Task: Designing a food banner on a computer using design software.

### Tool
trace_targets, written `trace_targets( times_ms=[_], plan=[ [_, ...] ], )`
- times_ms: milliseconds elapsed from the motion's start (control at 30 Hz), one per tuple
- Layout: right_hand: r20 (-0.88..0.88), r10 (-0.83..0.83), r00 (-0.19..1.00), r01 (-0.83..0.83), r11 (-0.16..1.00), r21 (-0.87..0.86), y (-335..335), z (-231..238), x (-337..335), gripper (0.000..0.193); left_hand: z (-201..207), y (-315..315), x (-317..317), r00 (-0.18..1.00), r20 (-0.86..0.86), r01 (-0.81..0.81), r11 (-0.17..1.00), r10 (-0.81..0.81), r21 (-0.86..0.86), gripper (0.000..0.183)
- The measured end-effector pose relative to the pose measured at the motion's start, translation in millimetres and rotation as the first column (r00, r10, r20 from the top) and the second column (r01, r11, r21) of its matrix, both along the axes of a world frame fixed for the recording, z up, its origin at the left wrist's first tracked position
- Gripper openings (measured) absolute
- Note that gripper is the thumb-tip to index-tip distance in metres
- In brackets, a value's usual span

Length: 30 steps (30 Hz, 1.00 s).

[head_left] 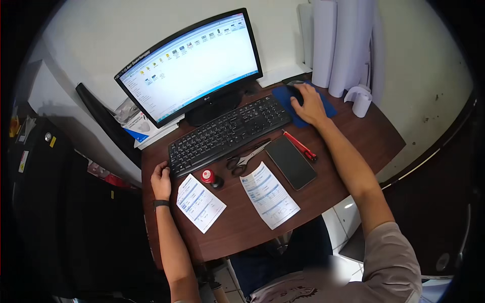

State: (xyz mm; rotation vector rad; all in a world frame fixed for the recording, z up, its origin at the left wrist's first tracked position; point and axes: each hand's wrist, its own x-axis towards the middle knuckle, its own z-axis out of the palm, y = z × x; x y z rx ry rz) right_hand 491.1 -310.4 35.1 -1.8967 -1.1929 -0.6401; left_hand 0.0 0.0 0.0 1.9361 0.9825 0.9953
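Observation:
My right hand (310, 105) is closed over a black computer mouse (295, 93) on a blue mouse pad (323, 103). At the left end of the black keyboard (227, 132), my left hand (161, 182) rests on the desk with its fingers curled and nothing visible in them. A dark band circles that wrist. Below the keyboard lie scissors (245, 160), a dark phone or flat tablet (291, 162) and a red cutter knife (301, 146). A red-topped stamp (208, 176) stands between two printed paper slips, the left slip (200, 204) and the right slip (270, 196).
A monitor (194, 65) showing a window of file icons stands behind the keyboard. Large rolls of white paper (336, 48) lean against the wall at the back right, with a small paper roll (360, 102) before them. Black cabinets (91, 217) stand left of the desk (227, 222).

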Motion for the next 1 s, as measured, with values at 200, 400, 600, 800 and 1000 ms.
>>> trace_targets(
  times_ms=[200, 400, 600, 800, 1000],
  plan=[
    [-0.049, -0.019, 0.999, 0.018, 1.0, -0.026, -10, -3, -15, 0.046, 8, -60, 0, 0.994, -0.002, -0.103, 0.978, 0.105, 0.183, 0.029],
    [-0.044, -0.009, 0.999, 0.007, 0.999, -0.037, -20, -4, -21, 0.041, 44, -110, 22, 0.981, -0.183, 0.047, 0.852, 0.057, 0.521, 0.029],
    [-0.065, -0.046, 0.997, 0.044, 0.998, -0.04, -14, -8, -16, 0.044, 52, -115, 26, 0.898, -0.426, 0.211, 0.741, 0.11, 0.637, 0.056],
    [-0.119, -0.055, 0.991, 0.054, 0.998, -0.008, -19, -3, -9, 0.045, 74, -117, 44, 0.702, -0.694, 0.371, 0.749, 0.16, 0.548, 0.068],
    [-0.155, -0.081, 0.985, 0.087, 0.996, 0.03, -22, -2, -3, 0.046, 80, -107, 64, 0.505, -0.831, 0.462, 0.739, 0.234, 0.489, 0.066]
  ],
)
